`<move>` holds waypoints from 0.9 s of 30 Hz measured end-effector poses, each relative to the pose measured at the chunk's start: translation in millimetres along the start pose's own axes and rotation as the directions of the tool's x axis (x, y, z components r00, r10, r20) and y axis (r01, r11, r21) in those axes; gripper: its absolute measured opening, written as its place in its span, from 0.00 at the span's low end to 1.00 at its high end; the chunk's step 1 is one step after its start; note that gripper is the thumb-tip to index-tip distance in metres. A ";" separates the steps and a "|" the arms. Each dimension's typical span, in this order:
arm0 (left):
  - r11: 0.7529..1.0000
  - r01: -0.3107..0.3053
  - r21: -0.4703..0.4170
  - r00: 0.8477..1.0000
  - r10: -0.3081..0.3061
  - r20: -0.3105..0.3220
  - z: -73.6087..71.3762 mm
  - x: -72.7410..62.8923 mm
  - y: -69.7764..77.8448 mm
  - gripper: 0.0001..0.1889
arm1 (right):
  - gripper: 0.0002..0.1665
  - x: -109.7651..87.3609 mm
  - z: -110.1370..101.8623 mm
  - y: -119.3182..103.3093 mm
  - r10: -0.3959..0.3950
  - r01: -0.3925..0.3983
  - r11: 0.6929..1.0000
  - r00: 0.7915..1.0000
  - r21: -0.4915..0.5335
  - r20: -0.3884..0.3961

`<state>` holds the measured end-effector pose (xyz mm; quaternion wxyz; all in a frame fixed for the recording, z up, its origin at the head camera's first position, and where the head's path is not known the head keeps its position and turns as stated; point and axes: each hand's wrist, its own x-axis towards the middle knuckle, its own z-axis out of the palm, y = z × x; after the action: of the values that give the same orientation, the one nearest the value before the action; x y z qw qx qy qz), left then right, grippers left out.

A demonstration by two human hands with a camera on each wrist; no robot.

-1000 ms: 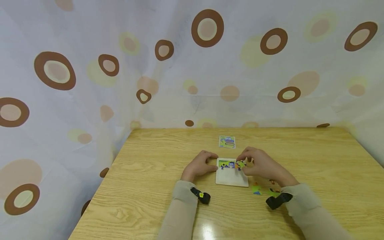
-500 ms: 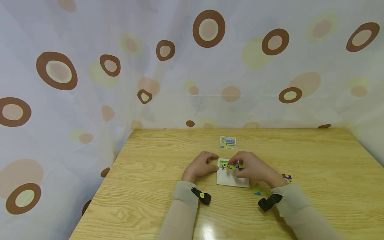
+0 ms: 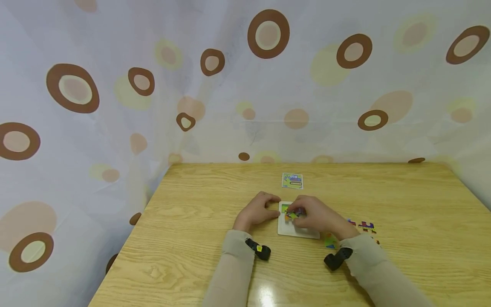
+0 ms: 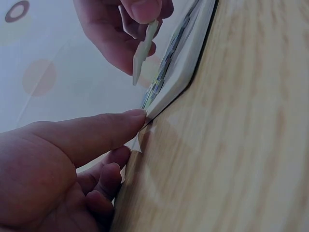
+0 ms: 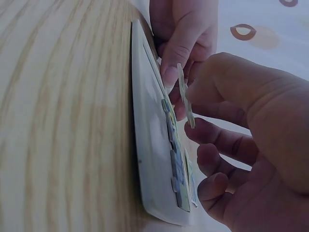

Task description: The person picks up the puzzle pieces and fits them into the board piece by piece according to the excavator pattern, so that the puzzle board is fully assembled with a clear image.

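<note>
A white puzzle board lies on the wooden table, several jigsaw pieces set along its far part. My left hand holds the board by its far left corner, thumb on the left edge; the left wrist view shows that thumb against the rim. Over the board, my right hand pinches a green and orange jigsaw piece between thumb and fingers. The right wrist view shows this piece edge-on, raised off the board. Part of the fitted row is hidden behind the right hand.
Beyond the board lies a square picture card showing a digger-like vehicle. Loose jigsaw pieces are scattered to the right, some partly covered by the right forearm. A patterned cloth hangs behind the table.
My right hand has moved left across the board with the jigsaw piece, toward the row's left end. More loose pieces show at the right. The left hand stays in place.
</note>
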<state>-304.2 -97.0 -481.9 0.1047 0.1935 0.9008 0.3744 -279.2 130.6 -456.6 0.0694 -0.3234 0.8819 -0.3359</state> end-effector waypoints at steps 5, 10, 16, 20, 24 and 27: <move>1.000 0.003 -0.009 1.000 -0.003 0.001 -0.4 -0.3 -0.2 0.21 | 0.16 3.7 3.7 -1.1 -0.011 0.011 0.999 1.000 -0.036 0.009; 1.000 0.001 -0.013 1.000 0.000 0.007 -0.3 -0.1 -0.6 0.21 | 0.15 7.9 7.8 0.9 -0.017 0.018 0.998 1.000 -0.063 0.017; 1.000 -0.009 -0.011 1.000 0.009 0.009 -1.5 -0.9 1.3 0.21 | 0.13 10.9 11.1 2.0 -0.018 0.019 0.996 1.000 -0.088 0.017; 1.000 -0.010 -0.009 1.000 0.010 0.009 -2.0 -1.4 2.5 0.21 | 0.13 11.7 11.2 2.3 -0.008 0.009 0.995 1.000 -0.098 0.018; 1.000 -0.001 -0.012 1.000 0.001 0.007 -2.0 -2.0 3.5 0.21 | 0.13 12.8 10.9 2.0 -0.006 0.008 0.996 1.000 -0.093 0.021; 1.000 0.007 -0.013 1.000 -0.007 0.006 -1.4 -1.8 3.5 0.21 | 0.13 13.1 11.0 1.5 0.000 0.002 0.995 1.000 -0.095 0.022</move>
<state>-302.1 -96.4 -478.4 0.1102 0.1908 0.8988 0.3791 -286.5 117.4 -464.8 0.0633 -0.3306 0.8959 -0.2899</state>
